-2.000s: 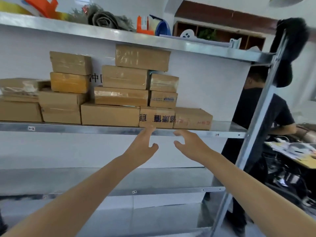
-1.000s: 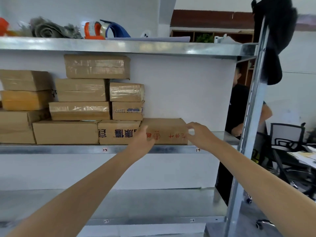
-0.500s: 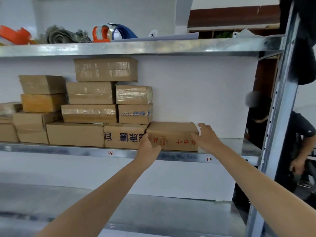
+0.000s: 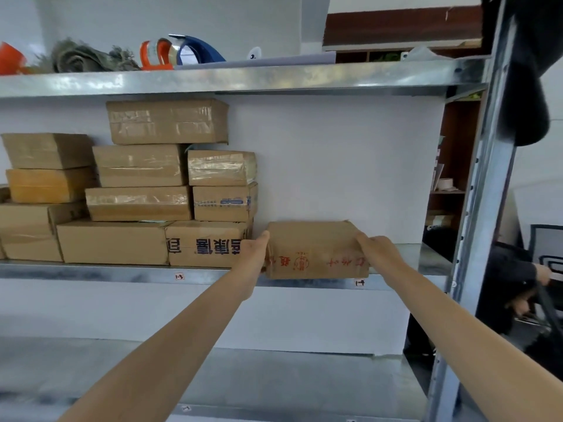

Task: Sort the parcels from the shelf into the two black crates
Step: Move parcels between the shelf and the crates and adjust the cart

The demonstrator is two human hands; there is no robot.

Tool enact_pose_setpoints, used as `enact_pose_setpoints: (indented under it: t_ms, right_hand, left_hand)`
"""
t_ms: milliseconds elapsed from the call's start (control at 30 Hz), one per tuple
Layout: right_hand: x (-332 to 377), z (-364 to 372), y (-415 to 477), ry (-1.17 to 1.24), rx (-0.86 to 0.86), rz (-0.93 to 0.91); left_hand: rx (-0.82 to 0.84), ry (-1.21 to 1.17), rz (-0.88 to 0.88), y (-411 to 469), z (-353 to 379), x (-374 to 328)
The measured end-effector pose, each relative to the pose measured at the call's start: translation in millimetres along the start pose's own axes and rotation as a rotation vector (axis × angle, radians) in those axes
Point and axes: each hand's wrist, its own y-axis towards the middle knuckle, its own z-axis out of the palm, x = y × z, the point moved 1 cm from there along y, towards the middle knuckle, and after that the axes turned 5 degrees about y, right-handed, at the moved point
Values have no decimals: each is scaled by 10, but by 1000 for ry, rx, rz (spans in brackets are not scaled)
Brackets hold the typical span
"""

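A brown cardboard parcel with red print (image 4: 313,249) sits at the front edge of the middle metal shelf (image 4: 122,271), a small gap apart from the stack. My left hand (image 4: 254,254) grips its left end and my right hand (image 4: 379,252) grips its right end. Several more taped brown parcels (image 4: 143,190) are stacked on the shelf to the left; the nearest bears blue characters (image 4: 207,243). No black crate is in view.
The top shelf (image 4: 243,79) carries tape dispensers (image 4: 179,53) and a grey rag. A steel upright (image 4: 484,178) stands at the right with a dark cloth hanging on it. Behind it a person in black (image 4: 511,287) is beside a chair. The lower shelf (image 4: 274,382) is bare.
My hands reached up and took the rightmost parcel by both ends. It has slid right and forward, opening a gap from the blue-lettered parcel.
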Motion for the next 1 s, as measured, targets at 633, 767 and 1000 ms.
enact_pose_setpoints:
  t_ms: [633, 767, 1000]
  right_hand:
    - [227, -114, -808, 141, 41, -296]
    - [145, 117, -974, 107, 54, -326]
    - [-115, 684, -1319, 210, 233, -314]
  left_hand:
    - [-39, -98, 378, -940, -377, -156]
    - [-63, -148, 372, -1138, -589, 4]
    - [-252, -129, 287, -1392, -1131, 596]
